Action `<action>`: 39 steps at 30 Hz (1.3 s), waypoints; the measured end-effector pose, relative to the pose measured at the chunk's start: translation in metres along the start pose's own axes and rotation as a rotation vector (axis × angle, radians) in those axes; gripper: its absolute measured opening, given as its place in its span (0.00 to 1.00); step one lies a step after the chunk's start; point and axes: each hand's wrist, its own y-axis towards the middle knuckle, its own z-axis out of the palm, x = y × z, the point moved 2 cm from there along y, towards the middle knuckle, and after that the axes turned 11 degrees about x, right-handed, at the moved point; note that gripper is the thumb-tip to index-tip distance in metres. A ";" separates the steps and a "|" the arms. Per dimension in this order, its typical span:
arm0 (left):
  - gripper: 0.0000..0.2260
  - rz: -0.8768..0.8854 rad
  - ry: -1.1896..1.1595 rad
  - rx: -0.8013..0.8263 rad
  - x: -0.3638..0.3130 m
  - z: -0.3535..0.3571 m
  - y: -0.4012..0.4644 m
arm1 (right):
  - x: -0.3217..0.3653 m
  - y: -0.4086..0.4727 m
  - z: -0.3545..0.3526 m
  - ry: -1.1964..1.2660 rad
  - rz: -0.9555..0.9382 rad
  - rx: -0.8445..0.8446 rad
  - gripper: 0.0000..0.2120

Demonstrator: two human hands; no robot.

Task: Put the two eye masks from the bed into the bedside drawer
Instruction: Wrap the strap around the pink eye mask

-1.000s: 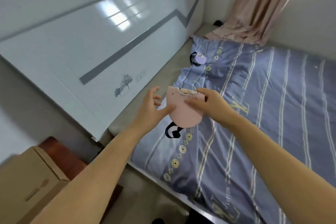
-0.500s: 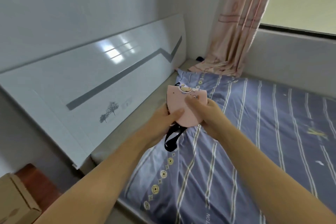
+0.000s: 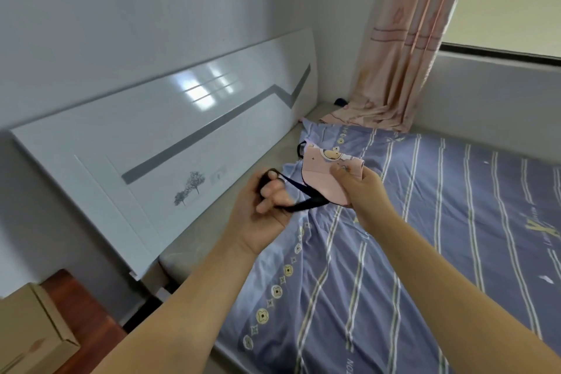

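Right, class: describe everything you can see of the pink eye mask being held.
The pink eye mask looks like soft fabric, with a cartoon print near its top edge and dark trim. It is held up above the striped bedsheet, pinched in the right hand. Its black elastic strap stretches leftward, looped around the fingers of the left hand.

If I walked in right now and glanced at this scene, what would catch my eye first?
Most likely the pink fabric eye mask with cartoon print, held up mid-frame over the bed by the right hand. The left hand pulls its black elastic strap out sideways. Behind them lie the purple striped bedsheet and, to the left, the glossy white headboard.
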 end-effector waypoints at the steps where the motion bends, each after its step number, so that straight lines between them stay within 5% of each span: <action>1: 0.12 -0.157 0.110 0.074 0.006 0.002 -0.003 | 0.001 0.000 0.001 -0.020 -0.003 -0.016 0.03; 4: 0.20 -0.783 0.777 0.186 0.037 -0.018 -0.015 | 0.009 0.001 0.001 -0.089 -0.031 -0.056 0.04; 6: 0.20 -0.967 1.139 0.021 0.047 -0.038 -0.017 | 0.014 -0.003 0.003 -0.144 -0.063 -0.043 0.05; 8: 0.22 -0.765 1.474 -0.208 0.042 -0.053 -0.011 | 0.012 -0.007 0.008 -0.190 -0.097 -0.068 0.06; 11: 0.31 -0.161 1.882 -0.404 0.020 -0.039 0.002 | 0.003 -0.008 0.009 0.045 0.028 -0.160 0.05; 13: 0.21 -0.091 2.155 -0.355 0.012 -0.020 0.010 | 0.001 -0.008 0.007 0.296 0.194 0.028 0.10; 15: 0.14 0.003 2.480 -0.017 0.010 0.002 0.015 | 0.004 -0.013 0.006 0.247 0.329 0.343 0.09; 18: 0.09 0.351 2.369 0.453 0.013 0.029 0.004 | 0.012 -0.019 0.003 -0.152 0.270 0.631 0.08; 23: 0.13 0.379 2.403 0.710 0.030 0.043 -0.002 | 0.022 -0.020 0.005 -0.371 0.150 0.742 0.12; 28: 0.10 0.375 2.363 0.792 0.028 0.040 -0.007 | 0.027 -0.014 0.012 -0.549 0.009 0.697 0.09; 34: 0.09 0.362 2.327 0.446 -0.011 0.024 -0.022 | 0.004 0.005 0.000 -0.269 0.042 0.330 0.11; 39: 0.16 0.310 2.347 0.240 -0.029 0.003 -0.033 | -0.009 0.001 0.001 0.058 0.174 0.634 0.13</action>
